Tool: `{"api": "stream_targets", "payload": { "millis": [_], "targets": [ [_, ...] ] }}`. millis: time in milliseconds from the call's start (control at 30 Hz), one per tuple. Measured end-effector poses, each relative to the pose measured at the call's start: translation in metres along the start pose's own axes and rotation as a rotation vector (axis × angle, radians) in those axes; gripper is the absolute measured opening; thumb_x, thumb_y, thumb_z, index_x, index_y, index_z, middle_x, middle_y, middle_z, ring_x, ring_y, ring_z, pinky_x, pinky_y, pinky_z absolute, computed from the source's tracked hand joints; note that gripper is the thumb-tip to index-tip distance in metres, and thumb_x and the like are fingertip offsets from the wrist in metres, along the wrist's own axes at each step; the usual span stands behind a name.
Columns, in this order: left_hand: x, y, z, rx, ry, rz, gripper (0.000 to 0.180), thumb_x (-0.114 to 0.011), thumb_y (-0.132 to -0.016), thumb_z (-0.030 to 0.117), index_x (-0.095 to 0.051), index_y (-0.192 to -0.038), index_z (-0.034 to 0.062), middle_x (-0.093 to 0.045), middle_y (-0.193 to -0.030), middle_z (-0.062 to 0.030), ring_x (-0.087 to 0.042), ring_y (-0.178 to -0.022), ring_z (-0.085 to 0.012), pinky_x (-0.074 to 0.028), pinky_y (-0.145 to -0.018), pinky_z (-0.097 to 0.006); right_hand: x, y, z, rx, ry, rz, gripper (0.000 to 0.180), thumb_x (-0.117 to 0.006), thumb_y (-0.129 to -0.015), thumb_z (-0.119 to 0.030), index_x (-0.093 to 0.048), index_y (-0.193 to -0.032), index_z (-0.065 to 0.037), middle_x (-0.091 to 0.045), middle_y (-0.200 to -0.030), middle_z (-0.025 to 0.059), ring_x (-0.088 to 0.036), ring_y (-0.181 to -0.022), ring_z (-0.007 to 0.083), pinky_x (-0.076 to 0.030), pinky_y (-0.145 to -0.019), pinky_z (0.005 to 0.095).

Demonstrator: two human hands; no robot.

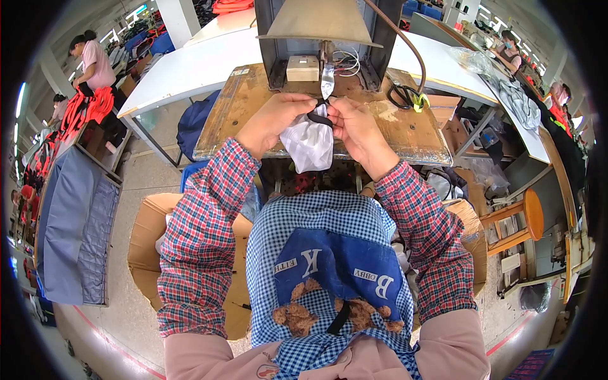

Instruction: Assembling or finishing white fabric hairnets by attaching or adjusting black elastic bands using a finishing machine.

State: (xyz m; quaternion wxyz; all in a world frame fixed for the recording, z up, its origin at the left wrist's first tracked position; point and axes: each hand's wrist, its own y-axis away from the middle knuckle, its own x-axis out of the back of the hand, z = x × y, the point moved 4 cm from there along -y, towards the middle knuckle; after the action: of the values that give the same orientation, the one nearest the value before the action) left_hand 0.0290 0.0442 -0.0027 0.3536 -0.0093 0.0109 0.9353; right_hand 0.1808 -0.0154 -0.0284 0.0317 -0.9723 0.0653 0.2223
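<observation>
Both hands meet at the front of a machine (318, 25) on a worn wooden bench top (228, 120). My left hand (272, 120) is closed in a pinch on the upper edge of a thin white fabric piece (308, 149), at its black strap (320, 119). From the other side, my right hand (360, 128) pinches the same black strap, thumb and forefinger close to the left fingertips. Below the hands the white fabric hangs loosely over the bench's front edge. Just above the fingertips is the machine's narrow metal working part (327, 79).
A beige box (303, 68) and white wires sit inside the machine. Black-handled scissors (400, 96) lie at the bench's right. Open cardboard boxes (149, 234) flank my lap. White tables (183, 73) stand behind; a wooden stool (532, 215) is at right. Other people work farther off.
</observation>
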Motion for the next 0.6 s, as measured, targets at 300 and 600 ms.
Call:
{"api": "stream_targets", "payload": {
  "millis": [300,600],
  "targets": [
    [-0.0020,0.0024,-0.0009,-0.002,0.050,0.023,0.024,-0.062,-0.092,0.018,-0.064,-0.108,0.0007,-0.067,-0.096,-0.0024,-0.063,-0.084,-0.0100,-0.050,-0.074,-0.024,-0.0035,0.0035,-0.0020,0.014,-0.036,0.026,0.013,-0.059,-0.092,-0.019,-0.060,-0.089,-0.007,-0.061,-0.079,-0.0006,-0.057,-0.067,0.0072,-0.043,-0.052,0.0201],
    [-0.0049,0.0033,-0.0005,0.002,0.069,0.022,0.026,-0.062,-0.092,0.020,-0.064,-0.108,0.0002,-0.067,-0.097,-0.0035,-0.064,-0.086,-0.0112,-0.051,-0.075,-0.025,-0.0023,0.0042,-0.0030,0.020,-0.045,0.041,0.014,-0.059,-0.093,-0.020,-0.060,-0.089,-0.007,-0.061,-0.078,-0.0007,-0.056,-0.067,0.0074,-0.042,-0.053,0.0207]
  ]
}}
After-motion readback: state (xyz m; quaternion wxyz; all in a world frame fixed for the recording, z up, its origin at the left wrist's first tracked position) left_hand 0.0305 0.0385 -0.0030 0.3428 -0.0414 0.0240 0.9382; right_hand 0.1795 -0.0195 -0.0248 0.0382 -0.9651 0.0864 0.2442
